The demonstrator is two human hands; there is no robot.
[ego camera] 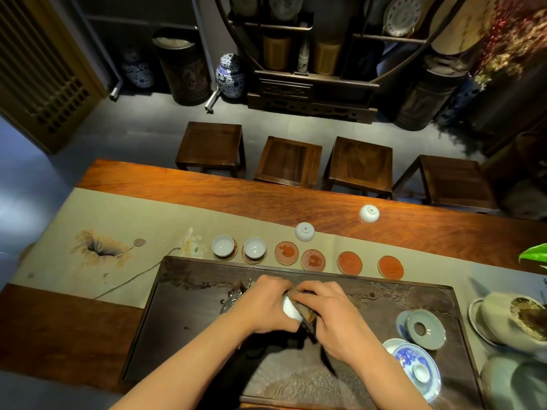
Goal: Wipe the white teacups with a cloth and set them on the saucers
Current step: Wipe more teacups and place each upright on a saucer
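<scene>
Over dark tea tray (183, 335), left hand (263, 306) gripping white teacup (290, 310), fingers curling round it. Right hand (328, 315) pinching brown cloth (307, 316) against cup. Beyond tray on runner (118, 220), six saucers (349, 263) lying in row; two leftmost carrying upright cups (223, 245). Two more cups (305, 231) sitting upside down farther back, one on runner, one on bare wooden table (236, 190).

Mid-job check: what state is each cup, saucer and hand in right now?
Left two saucers: each holds an upright cup.
Four right saucers: bare.
Two far cups: upside down on the table.
Cup in hand: being wiped.
Left hand: grips cup.
Right hand: holds brown cloth.
</scene>
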